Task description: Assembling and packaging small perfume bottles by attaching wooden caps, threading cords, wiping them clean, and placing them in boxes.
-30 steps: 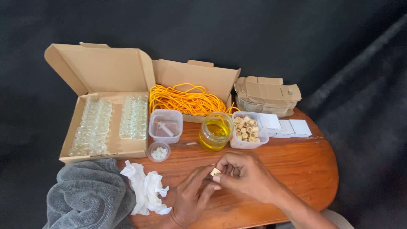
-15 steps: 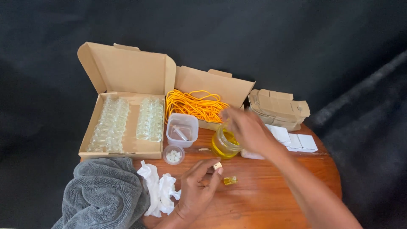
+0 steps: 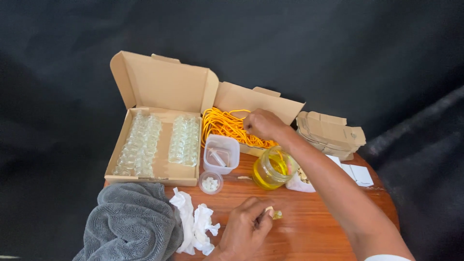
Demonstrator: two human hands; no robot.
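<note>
Nearest the camera, the left hand (image 3: 244, 229) rests on the wooden table (image 3: 309, 237) with thumb and fingertips pinched shut on a small glass vial (image 3: 275, 214) that has a pale stopper end and a yellowish tint; the vial sits just above the tabletop, near the front centre. To the left of this hand lie crumpled white tissues (image 3: 193, 222), and beside them a grey towel (image 3: 130, 224) bunched at the table's front left corner. Further back, a small round cup of white beads (image 3: 210, 183) stands just in front of a square clear plastic tub (image 3: 221, 153). To the right of these stands a glass jar of yellow liquid (image 3: 273, 168), with the right forearm passing over its right side; a clear tub of small corks (image 3: 300, 179) is mostly hidden under that arm. White cards (image 3: 357, 173) lie at the right edge. Behind, a large open cardboard box (image 3: 162, 96) holds rows of empty clear vials (image 3: 159, 142). Next to it, a second open box holds a tangle of yellow cord (image 3: 227, 126). The right hand (image 3: 263, 124) is over this cord, fingers curled and closed at the strands; whether it actually holds any I cannot tell. Flattened cardboard boxes (image 3: 331, 133) are stacked at far right.
</note>
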